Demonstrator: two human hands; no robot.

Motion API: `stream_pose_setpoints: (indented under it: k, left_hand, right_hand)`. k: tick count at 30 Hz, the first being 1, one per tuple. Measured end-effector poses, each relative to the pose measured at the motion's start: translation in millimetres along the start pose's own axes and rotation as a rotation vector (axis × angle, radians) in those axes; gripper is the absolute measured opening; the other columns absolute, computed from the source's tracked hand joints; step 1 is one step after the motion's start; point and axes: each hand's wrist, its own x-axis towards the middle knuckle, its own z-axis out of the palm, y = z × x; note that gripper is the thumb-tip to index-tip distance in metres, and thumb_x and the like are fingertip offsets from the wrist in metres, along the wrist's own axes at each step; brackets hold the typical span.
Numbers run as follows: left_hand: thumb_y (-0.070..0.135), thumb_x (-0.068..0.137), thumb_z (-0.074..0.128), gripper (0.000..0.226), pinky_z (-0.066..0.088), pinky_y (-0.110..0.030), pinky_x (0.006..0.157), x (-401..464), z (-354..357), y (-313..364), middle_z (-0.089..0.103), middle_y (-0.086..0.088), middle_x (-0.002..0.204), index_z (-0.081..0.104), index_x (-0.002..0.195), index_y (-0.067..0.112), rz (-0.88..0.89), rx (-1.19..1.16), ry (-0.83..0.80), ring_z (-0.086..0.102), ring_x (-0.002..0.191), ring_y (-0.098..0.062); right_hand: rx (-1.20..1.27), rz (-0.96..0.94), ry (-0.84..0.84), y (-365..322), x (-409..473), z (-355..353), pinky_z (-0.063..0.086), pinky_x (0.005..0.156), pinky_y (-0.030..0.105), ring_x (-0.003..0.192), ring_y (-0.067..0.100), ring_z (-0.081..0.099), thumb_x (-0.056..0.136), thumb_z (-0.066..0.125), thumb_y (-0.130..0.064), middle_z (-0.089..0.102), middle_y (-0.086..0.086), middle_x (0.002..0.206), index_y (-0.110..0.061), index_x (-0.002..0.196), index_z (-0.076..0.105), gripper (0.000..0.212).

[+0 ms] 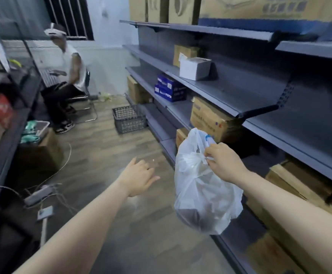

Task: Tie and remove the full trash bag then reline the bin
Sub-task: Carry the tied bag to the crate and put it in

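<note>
The trash bag [204, 186], full and tied, hangs below the right hand [223, 162], whose grip pinches its knotted top. The left hand [139, 177], left of that grip, is wide, holding nothing.

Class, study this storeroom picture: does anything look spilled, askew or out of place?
Yes. A white power strip and tangled thin white cables sprawl loose on the wood-pattern floor, in the walkway. The full translucent white trash bag hangs tied and unspilled.

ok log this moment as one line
trash bag tied, hanging off floor | right hand pinches knot | left hand open, free | bin unseen
</note>
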Motion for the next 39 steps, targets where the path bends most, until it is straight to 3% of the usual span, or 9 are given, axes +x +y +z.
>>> stream_pose_setpoints:
  k: [3, 5, 8, 10, 15, 19, 27, 32, 39]
  left_hand:
    - [0.055, 0.085, -0.005, 0.08, 0.027, -0.042, 0.103, -6.1, 13.9, -36.5, 0.061, -0.008, 0.112, 0.059, 0.106, 0.013, -0.078, 0.025, -0.015, 0.051, 0.11, -0.028]
    - [0.052, 0.093, 0.011, 0.066, 0.034, -0.044, 0.1, -3.0, 25.3, -64.2, 0.064, -0.008, 0.1, 0.063, 0.096, 0.012, -0.138, -0.003, -0.006, 0.057, 0.101, -0.028]
    - [0.044, 0.088, 0.031, 0.051, 0.054, -0.043, 0.069, 8.7, 41.0, -110.9, 0.062, -0.001, 0.058, 0.062, 0.058, 0.016, -0.184, 0.06, 0.07, 0.063, 0.059, -0.024]
    - [0.044, 0.084, 0.033, 0.048, 0.055, -0.039, 0.06, 18.7, 53.8, -141.1, 0.057, 0.003, 0.05, 0.058, 0.051, 0.019, -0.233, 0.019, 0.099, 0.061, 0.051, -0.021]
    - [0.051, 0.088, 0.018, 0.063, 0.045, -0.046, 0.088, 56.1, 64.3, -207.2, 0.067, -0.005, 0.078, 0.067, 0.077, 0.013, -0.267, -0.024, 0.047, 0.064, 0.084, -0.028]
    - [0.044, 0.098, 0.031, 0.046, 0.027, -0.047, 0.106, 89.4, 78.0, -252.5, 0.064, -0.008, 0.105, 0.063, 0.1, 0.01, -0.296, -0.073, 0.025, 0.053, 0.112, -0.029]
    - [0.041, 0.098, 0.037, 0.041, 0.031, -0.049, 0.104, 184.6, 112.2, -340.1, 0.065, -0.009, 0.099, 0.063, 0.094, 0.009, -0.311, -0.101, 0.0, 0.055, 0.106, -0.03]
    - [0.044, 0.086, 0.033, 0.047, 0.053, -0.038, 0.064, 253.8, 127.7, -406.0, 0.057, 0.001, 0.054, 0.055, 0.054, 0.018, -0.292, -0.01, 0.169, 0.063, 0.057, -0.025]
    - [0.047, 0.086, 0.029, 0.048, 0.048, -0.036, 0.06, 323.5, 172.2, -489.9, 0.057, 0.001, 0.055, 0.053, 0.056, 0.017, -0.28, -0.006, 0.175, 0.062, 0.06, -0.026]
  right_hand:
    - [0.006, -0.045, -0.058, -17.6, 42.1, 19.3, 0.05, 0.072, 0.044, 0.09, 0.029, 0.053, 0.088, 0.048, -0.013, 0.06, 0.01, 0.095, -0.006, 0.086, 0.064, 0.017]
    - [0.033, -0.071, -0.101, -30.7, 71.7, 32.2, 0.049, 0.069, 0.041, 0.09, 0.031, 0.054, 0.088, 0.049, -0.012, 0.062, 0.011, 0.092, -0.004, 0.084, 0.063, 0.016]
    - [0.091, -0.088, -0.167, -52.0, 115.4, 55.1, 0.04, 0.06, 0.035, 0.082, 0.028, 0.052, 0.086, 0.051, -0.015, 0.06, 0.009, 0.082, -0.012, 0.07, 0.054, 0.016]
    - [0.141, -0.087, -0.191, -66.0, 143.7, 68.1, 0.037, 0.059, 0.032, 0.077, 0.024, 0.048, 0.086, 0.053, -0.015, 0.059, 0.009, 0.08, -0.016, 0.069, 0.05, 0.017]
    - [0.154, -0.093, -0.174, -94.9, 215.8, 81.4, 0.023, 0.046, 0.024, 0.074, 0.02, 0.043, 0.089, 0.051, -0.015, 0.055, 0.005, 0.08, -0.016, 0.077, 0.057, 0.014]
    - [0.12, -0.1, -0.124, -107.4, 274.0, 93.3, 0.023, 0.045, 0.025, 0.074, 0.019, 0.043, 0.089, 0.053, -0.018, 0.064, 0.008, 0.09, -0.013, 0.092, 0.066, 0.015]
    - [0.061, -0.086, -0.19, -95.6, 413.8, 130.9, 0.041, 0.065, 0.03, 0.094, 0.027, 0.056, 0.091, 0.05, -0.019, 0.062, 0.008, 0.1, -0.014, 0.096, 0.065, 0.016]
    - [0.035, -0.1, -0.209, -81.9, 512.7, 157.6, 0.038, 0.066, 0.029, 0.099, 0.028, 0.055, 0.091, 0.049, -0.019, 0.06, 0.008, 0.102, -0.014, 0.096, 0.064, 0.017]
    - [-0.038, -0.133, -0.261, -82.4, 638.1, 199.0, 0.038, 0.067, 0.032, 0.106, 0.03, 0.052, 0.09, 0.05, -0.017, 0.055, 0.011, 0.109, -0.01, 0.099, 0.063, 0.017]
